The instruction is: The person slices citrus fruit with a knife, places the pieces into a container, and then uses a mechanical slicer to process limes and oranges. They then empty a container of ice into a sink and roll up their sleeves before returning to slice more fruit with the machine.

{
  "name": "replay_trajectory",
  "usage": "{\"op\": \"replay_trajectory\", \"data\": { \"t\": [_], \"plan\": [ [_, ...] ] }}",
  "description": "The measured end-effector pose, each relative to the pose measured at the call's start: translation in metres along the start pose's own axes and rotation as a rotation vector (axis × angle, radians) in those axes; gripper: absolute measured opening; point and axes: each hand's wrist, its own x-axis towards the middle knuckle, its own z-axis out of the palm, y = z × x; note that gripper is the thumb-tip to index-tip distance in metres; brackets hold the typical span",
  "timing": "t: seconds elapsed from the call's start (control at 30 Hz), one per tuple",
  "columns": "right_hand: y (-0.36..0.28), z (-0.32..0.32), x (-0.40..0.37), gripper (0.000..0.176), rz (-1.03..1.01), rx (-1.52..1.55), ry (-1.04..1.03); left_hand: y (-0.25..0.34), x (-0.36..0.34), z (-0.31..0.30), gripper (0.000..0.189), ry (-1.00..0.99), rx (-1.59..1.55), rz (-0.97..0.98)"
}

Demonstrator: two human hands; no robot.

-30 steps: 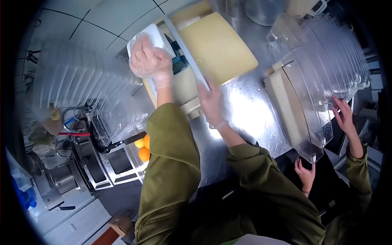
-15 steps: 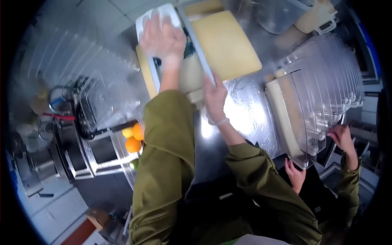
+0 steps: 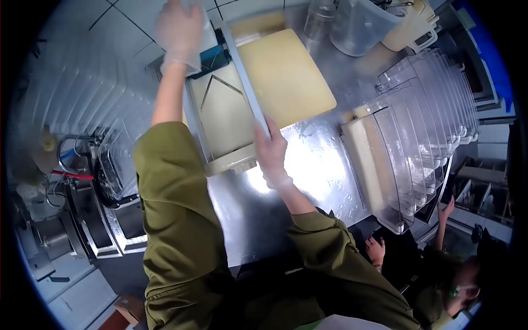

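Slicer rail [image 3: 243, 77] in right hand [image 3: 271, 149]

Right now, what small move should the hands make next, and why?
Probably a short, steady slide of the white holder toward the body, fingers on top. The blurred left hand is at the far end of the slicer frame, the V-shaped edge lies uncovered nearer the body, and the right hand's grip seems to steady the frame.

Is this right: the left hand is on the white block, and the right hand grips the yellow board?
The head view shows the right hand gripping the slicer's rail, not the board beside it. The left hand is on the white block.
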Motion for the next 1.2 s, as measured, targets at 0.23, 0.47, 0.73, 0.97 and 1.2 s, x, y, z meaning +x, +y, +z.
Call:
{"op": "replay_trajectory", "data": {
  "t": [0.23, 0.47, 0.73, 0.97, 1.2],
  "plan": [
    [0.005, 0.003, -0.007, 0.036, -0.085, -0.043, 0.02, -0.004, -0.007, -0.04, 0.045, -0.623, 0.137, -0.021],
    [0.001, 0.0, -0.007, 0.036, -0.045, -0.044, 0.035, 0.063, -0.107, -0.131, 0.026, -0.013, 0.061, 0.085],
    [0.01, 0.007, -0.007, 0.036, -0.067, -0.031, 0.081, 0.055, -0.152, -0.085, 0.028, 0.274, 0.133, 0.209],
    [0.021, 0.006, -0.005, 0.042, -0.152, -0.073, 0.101, -0.006, -0.067, 0.03, 0.024, 0.381, 0.278, 0.257],
    [0.023, 0.002, 0.001, 0.04, -0.195, -0.051, 0.087, -0.009, -0.015, 0.001, 0.029, -0.036, 0.235, 0.183]
  ]
}}
